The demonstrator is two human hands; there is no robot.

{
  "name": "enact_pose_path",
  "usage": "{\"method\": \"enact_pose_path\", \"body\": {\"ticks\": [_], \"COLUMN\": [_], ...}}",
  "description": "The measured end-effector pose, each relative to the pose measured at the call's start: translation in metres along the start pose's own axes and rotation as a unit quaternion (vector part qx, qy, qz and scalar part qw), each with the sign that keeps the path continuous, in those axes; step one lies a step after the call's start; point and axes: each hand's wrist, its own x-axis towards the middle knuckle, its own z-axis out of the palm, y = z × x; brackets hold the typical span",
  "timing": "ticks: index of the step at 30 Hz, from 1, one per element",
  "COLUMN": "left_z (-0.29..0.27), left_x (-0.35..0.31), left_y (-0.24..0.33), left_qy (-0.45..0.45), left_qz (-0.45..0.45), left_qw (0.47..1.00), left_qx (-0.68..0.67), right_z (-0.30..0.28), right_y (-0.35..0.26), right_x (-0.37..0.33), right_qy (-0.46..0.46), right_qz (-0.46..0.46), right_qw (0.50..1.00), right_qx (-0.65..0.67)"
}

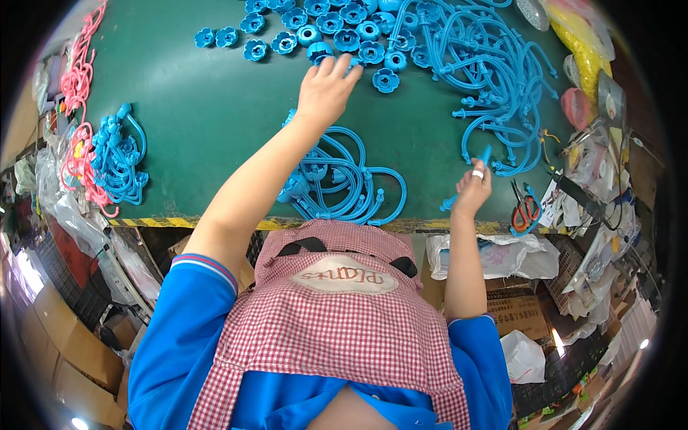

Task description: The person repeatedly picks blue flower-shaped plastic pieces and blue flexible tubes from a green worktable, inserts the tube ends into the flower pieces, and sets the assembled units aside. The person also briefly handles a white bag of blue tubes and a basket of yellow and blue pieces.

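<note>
My left hand (327,89) reaches to the near edge of a spread of blue flower-shaped plastic cups (346,38). Its fingers are bent and its thumb and forefinger close on one cup, which they mostly cover. Lower right, near the table's front edge, my right hand (473,189) is closed round a slim blue stick-like piece (486,153). One end points up past the fingers and blue also shows below the hand; its exact kind is unclear. Beneath my left forearm lies a looped bundle of blue cords (358,172) with blue cups, partly hidden by the arm.
A large tangle of blue knobbed cords (494,86) covers the right of the green table (215,129). Orange-handled scissors (527,210) lie by the front edge. At left are a blue cord bundle (120,158) and pink cords (77,79). Bags and yellow packaging (584,57) crowd the right edge.
</note>
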Motion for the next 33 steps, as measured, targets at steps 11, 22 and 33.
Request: {"method": "enact_pose_path", "body": {"ticks": [11,22,33], "left_z": [-0.065,-0.124,-0.107], "left_x": [0.002,-0.024,-0.079], "left_y": [0.048,0.112,0.027], "left_qy": [-0.200,-0.036,-0.152], "left_qz": [-0.470,-0.467,-0.083], "left_qw": [0.464,0.426,0.959], "left_qx": [-0.724,-0.774,-0.224], "right_z": [0.053,0.090,0.038], "right_y": [-0.093,-0.102,0.054], "right_x": [-0.049,-0.081,0.095], "right_qy": [-0.242,-0.223,0.019], "right_qz": [-0.029,0.100,-0.112], "right_qw": [0.883,0.828,0.989], "right_qx": [0.400,0.505,-0.091]}}
